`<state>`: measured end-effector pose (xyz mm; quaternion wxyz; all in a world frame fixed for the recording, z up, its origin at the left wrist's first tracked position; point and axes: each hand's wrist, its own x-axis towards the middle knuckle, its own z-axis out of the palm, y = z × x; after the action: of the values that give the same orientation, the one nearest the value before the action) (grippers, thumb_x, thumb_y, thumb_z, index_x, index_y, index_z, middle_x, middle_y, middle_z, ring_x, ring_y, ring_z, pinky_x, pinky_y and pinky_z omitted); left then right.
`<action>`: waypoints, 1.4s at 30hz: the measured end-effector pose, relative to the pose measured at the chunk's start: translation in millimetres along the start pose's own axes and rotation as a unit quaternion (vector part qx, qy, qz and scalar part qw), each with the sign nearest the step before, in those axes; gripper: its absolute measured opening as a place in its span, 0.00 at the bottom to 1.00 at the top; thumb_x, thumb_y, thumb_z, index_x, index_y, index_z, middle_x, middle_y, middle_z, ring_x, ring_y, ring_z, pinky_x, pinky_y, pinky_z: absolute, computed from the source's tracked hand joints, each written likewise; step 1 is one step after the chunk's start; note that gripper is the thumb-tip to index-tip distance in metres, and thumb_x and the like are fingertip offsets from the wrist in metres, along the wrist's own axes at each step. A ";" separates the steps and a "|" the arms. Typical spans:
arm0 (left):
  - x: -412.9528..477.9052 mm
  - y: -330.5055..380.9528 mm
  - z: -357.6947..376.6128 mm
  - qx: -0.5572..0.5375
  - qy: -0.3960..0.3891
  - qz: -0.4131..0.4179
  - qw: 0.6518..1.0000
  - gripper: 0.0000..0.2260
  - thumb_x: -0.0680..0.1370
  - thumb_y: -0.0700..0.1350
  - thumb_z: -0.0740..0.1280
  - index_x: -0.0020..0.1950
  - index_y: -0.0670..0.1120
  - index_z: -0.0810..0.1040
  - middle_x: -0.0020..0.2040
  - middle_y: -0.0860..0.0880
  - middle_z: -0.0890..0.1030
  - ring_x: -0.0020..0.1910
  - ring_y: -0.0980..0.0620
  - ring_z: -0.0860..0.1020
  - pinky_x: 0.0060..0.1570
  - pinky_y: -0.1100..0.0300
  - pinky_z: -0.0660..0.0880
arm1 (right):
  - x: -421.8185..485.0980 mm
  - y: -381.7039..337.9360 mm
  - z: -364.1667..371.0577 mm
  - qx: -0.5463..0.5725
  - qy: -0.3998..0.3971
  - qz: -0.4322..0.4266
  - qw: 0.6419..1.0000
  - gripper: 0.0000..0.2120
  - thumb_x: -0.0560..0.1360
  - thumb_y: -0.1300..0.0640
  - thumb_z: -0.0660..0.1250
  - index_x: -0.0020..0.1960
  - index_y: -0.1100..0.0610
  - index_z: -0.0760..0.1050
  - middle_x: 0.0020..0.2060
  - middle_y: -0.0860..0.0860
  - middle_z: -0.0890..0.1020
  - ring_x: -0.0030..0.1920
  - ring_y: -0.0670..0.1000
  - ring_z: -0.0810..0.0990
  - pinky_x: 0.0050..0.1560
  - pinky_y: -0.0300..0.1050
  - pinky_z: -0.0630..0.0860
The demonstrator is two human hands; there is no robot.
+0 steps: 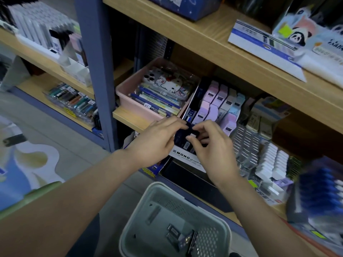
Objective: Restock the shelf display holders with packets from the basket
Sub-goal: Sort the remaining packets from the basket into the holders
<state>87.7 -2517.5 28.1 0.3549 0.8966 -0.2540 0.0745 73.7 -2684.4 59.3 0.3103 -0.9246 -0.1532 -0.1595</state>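
My left hand (159, 141) and my right hand (213, 147) meet at the front of a white MONO display holder (187, 156) on the shelf. Both pinch a small dark blue packet (187, 135) between their fingertips, just above the holder's front row. Further back the holder carries dark packets (192, 113) and rows of pastel ones (220, 101). Below my arms stands a grey perforated basket (146, 210) with a few small dark packets (185, 236) on its bottom.
A pink tray (130, 93) of pens and a cartoon-cat case sits left of the holder. Clear and white packets (259, 154) fill the shelf to the right. A blue upright post (96, 71) divides the shelving. Wooden shelves above carry boxes.
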 end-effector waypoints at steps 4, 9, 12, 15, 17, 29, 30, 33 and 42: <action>-1.0 -2.2 1.5 -0.006 0.005 0.004 1.000 0.22 0.74 0.31 0.60 0.67 0.46 0.71 0.65 0.50 0.72 0.66 0.51 0.68 0.67 0.54 0.64 | -1.8 2.7 0.6 0.006 0.030 -0.001 1.000 0.07 0.71 0.58 0.73 0.45 0.58 0.75 0.40 0.45 0.75 0.37 0.44 0.76 0.40 0.45 0.78; -2.2 -1.6 2.0 -0.006 0.004 0.004 1.000 0.23 0.74 0.31 0.60 0.67 0.45 0.70 0.66 0.50 0.71 0.66 0.52 0.69 0.67 0.52 0.64 | 8.4 2.6 -8.9 -0.058 -0.002 -0.023 0.998 0.08 0.70 0.59 0.74 0.44 0.60 0.77 0.39 0.48 0.75 0.36 0.51 0.76 0.40 0.49 0.77; -1.8 -1.4 3.2 -0.004 0.009 0.003 1.000 0.23 0.74 0.31 0.61 0.67 0.45 0.70 0.66 0.50 0.71 0.65 0.51 0.69 0.67 0.51 0.64 | 14.8 4.5 -16.5 -0.072 -0.057 -0.042 0.995 0.06 0.71 0.60 0.73 0.45 0.59 0.78 0.40 0.50 0.78 0.37 0.51 0.77 0.43 0.50 0.78; -1.6 0.3 4.3 -0.005 0.018 0.001 1.000 0.22 0.74 0.31 0.61 0.67 0.45 0.71 0.66 0.50 0.71 0.66 0.52 0.68 0.68 0.57 0.62 | 13.6 5.5 -13.7 -0.091 -0.058 -0.085 0.991 0.06 0.70 0.60 0.74 0.46 0.59 0.80 0.41 0.51 0.80 0.37 0.51 0.79 0.41 0.47 0.80; -1.4 1.4 4.4 -0.007 0.021 -0.001 1.000 0.22 0.74 0.31 0.61 0.67 0.45 0.71 0.66 0.50 0.71 0.66 0.54 0.67 0.68 0.61 0.60 | 9.6 7.4 -8.2 -0.134 -0.034 -0.126 0.982 0.06 0.68 0.61 0.75 0.45 0.59 0.82 0.39 0.51 0.79 0.36 0.50 0.79 0.35 0.41 0.78; -17.7 15.4 -0.8 0.160 0.048 0.035 0.985 0.26 0.70 0.31 0.65 0.68 0.42 0.69 0.63 0.44 0.74 0.60 0.50 0.66 0.59 0.59 0.60 | -52.0 14.7 -4.1 -0.175 0.033 -0.129 0.976 0.13 0.77 0.58 0.60 0.61 0.56 0.68 0.49 0.54 0.77 0.51 0.50 0.71 0.52 0.44 0.69; -23.3 18.5 -0.3 0.170 0.065 0.035 0.983 0.24 0.69 0.31 0.65 0.65 0.41 0.71 0.59 0.43 0.75 0.56 0.49 0.68 0.55 0.58 0.61 | -61.4 17.3 -4.3 -0.158 0.034 -0.149 0.976 0.11 0.77 0.58 0.59 0.58 0.56 0.68 0.47 0.54 0.78 0.49 0.51 0.72 0.50 0.44 0.70; -47.5 24.4 13.5 0.178 0.067 0.033 0.981 0.16 0.72 0.39 0.58 0.59 0.43 0.72 0.50 0.45 0.75 0.48 0.50 0.68 0.45 0.59 0.60 | -95.9 34.8 6.3 -0.128 -0.041 -0.197 0.971 0.07 0.76 0.59 0.58 0.53 0.56 0.68 0.42 0.53 0.78 0.45 0.51 0.72 0.45 0.44 0.69; -158.3 -16.3 112.9 0.077 -0.067 -0.195 0.975 0.22 0.76 0.52 0.53 0.67 0.46 0.69 0.61 0.46 0.74 0.55 0.45 0.75 0.53 0.51 0.71 | -216.4 127.0 91.2 -0.089 -0.430 0.176 0.881 0.20 0.81 0.54 0.57 0.72 0.53 0.59 0.69 0.51 0.65 0.64 0.51 0.71 0.59 0.40 0.66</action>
<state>-45.4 -2519.8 -114.5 0.2743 0.9566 -0.0912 -0.0368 -54.8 -2764.1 -160.7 0.1531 -0.9377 -0.0915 0.2981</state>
